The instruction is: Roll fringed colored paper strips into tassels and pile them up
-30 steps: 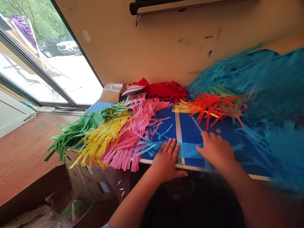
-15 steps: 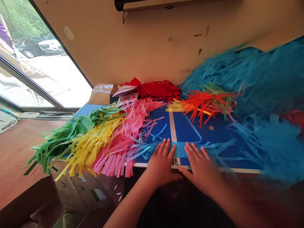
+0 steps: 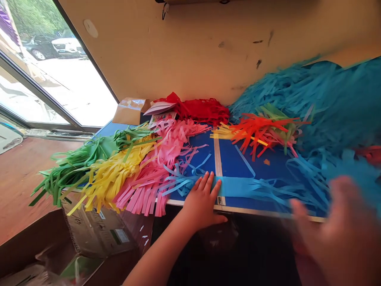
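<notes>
My left hand [image 3: 202,200] lies flat with fingers stretched out on the near edge of the blue table [image 3: 238,165], pressing the end of a light blue fringed paper strip [image 3: 253,187] that runs to the right. My right hand [image 3: 336,234] is off the table at the lower right, heavily smeared by motion; its fingers cannot be made out. Fringed paper lies in rows to the left: pink [image 3: 160,167], yellow [image 3: 116,174] and green [image 3: 80,163].
A big heap of blue fringe [image 3: 327,103] fills the right side against the wall. Red paper [image 3: 205,109] and mixed orange strips [image 3: 262,129] lie at the back. Open cardboard boxes [image 3: 89,242] stand below the table's left end. A window is at the left.
My right hand has left the blue strip and swung down to the lower right, away from the table. My left hand stays pressed on the strip's end.
</notes>
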Demonstrator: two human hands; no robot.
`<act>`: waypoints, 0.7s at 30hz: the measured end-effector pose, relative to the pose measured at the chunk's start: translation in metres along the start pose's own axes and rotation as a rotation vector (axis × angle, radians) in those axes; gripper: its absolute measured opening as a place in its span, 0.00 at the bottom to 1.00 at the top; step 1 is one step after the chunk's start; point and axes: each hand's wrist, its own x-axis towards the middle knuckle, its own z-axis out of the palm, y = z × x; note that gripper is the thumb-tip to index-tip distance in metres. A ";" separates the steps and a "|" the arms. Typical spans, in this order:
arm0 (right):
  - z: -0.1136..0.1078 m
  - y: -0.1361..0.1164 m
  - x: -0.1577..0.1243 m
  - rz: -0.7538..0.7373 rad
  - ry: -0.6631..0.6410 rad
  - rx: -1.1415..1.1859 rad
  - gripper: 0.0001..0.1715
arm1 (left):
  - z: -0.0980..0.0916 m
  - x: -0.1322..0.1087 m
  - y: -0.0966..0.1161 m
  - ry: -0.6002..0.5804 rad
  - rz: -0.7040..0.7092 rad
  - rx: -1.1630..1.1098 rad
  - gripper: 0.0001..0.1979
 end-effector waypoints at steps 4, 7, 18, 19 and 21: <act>0.049 -0.079 -0.001 -0.579 -0.432 0.309 0.47 | -0.003 -0.001 -0.003 -0.018 0.020 0.025 0.47; 0.078 -0.081 -0.001 -0.646 -0.577 0.308 0.48 | -0.007 -0.003 -0.004 -0.035 0.026 0.013 0.48; 0.068 -0.008 -0.003 -0.631 -0.098 0.139 0.27 | -0.006 -0.006 0.002 0.004 -0.055 0.000 0.52; 0.063 -0.017 0.000 -0.663 -0.091 0.165 0.19 | -0.007 -0.007 0.001 0.020 -0.057 -0.015 0.53; 0.057 -0.034 0.006 -0.725 -0.084 0.233 0.17 | -0.008 -0.008 0.001 0.039 -0.059 -0.044 0.52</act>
